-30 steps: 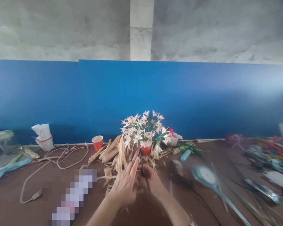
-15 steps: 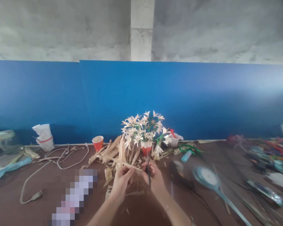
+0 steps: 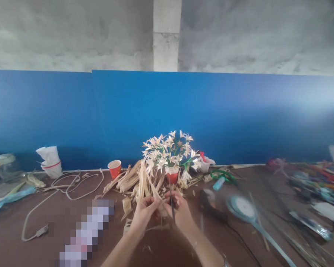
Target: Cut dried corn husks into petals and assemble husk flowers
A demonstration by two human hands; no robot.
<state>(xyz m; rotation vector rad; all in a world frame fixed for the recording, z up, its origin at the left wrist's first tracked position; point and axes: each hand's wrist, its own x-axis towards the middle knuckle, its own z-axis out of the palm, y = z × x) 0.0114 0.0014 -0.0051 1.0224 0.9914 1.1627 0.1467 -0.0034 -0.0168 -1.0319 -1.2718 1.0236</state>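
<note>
My left hand (image 3: 144, 214) is closed on a strip of dry pale husk (image 3: 157, 194) that rises from my fingers toward the husk pile (image 3: 133, 180). My right hand (image 3: 180, 212) is closed around thin dark scissors (image 3: 172, 204), blades pointing up beside the strip. The two hands touch at the fingertips over the brown table (image 3: 169, 248). Just behind them stands a bunch of cream husk flowers (image 3: 169, 150) in a red cup (image 3: 172, 177).
A red paper cup (image 3: 114, 168), stacked white cups (image 3: 51, 165) and a loose cable (image 3: 69, 185) lie at left. A pixelated patch (image 3: 85, 231) sits front left. Ribbon spool (image 3: 243, 207), green tape (image 3: 224, 176) and coloured craft clutter (image 3: 320, 181) fill the right side.
My left hand went from flat and spread to pinching a husk strip. The strip has swung from lying sideways to pointing up. The scissors stayed in my right hand.
</note>
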